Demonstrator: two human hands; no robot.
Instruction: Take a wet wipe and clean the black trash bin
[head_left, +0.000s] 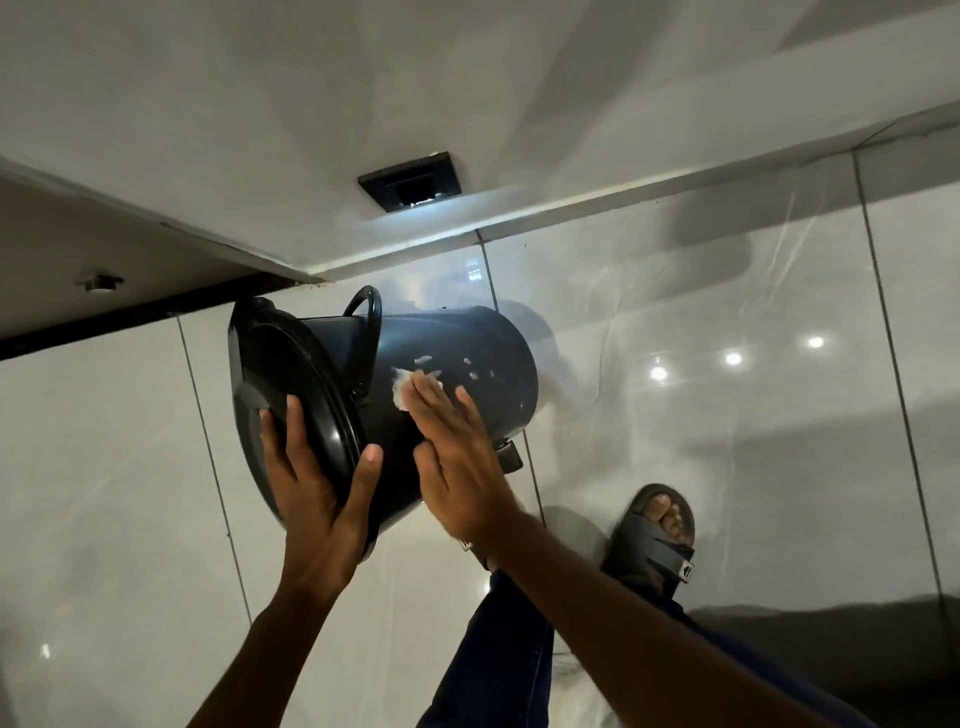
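Observation:
The black trash bin is tilted toward me above the glossy floor, its lid facing left and its pedal at the lower side. My left hand grips the lid's rim, thumb on the bin's side. My right hand lies flat on the bin's wall, fingers pressing a white wet wipe against it. Small white bits of wipe stick to the wall beyond the fingers. Most of the wipe is hidden under my fingers.
Glossy white floor tiles surround the bin. A white wall with a black socket plate rises behind it. A door with a stopper is at the left. My foot in a black sandal stands to the right.

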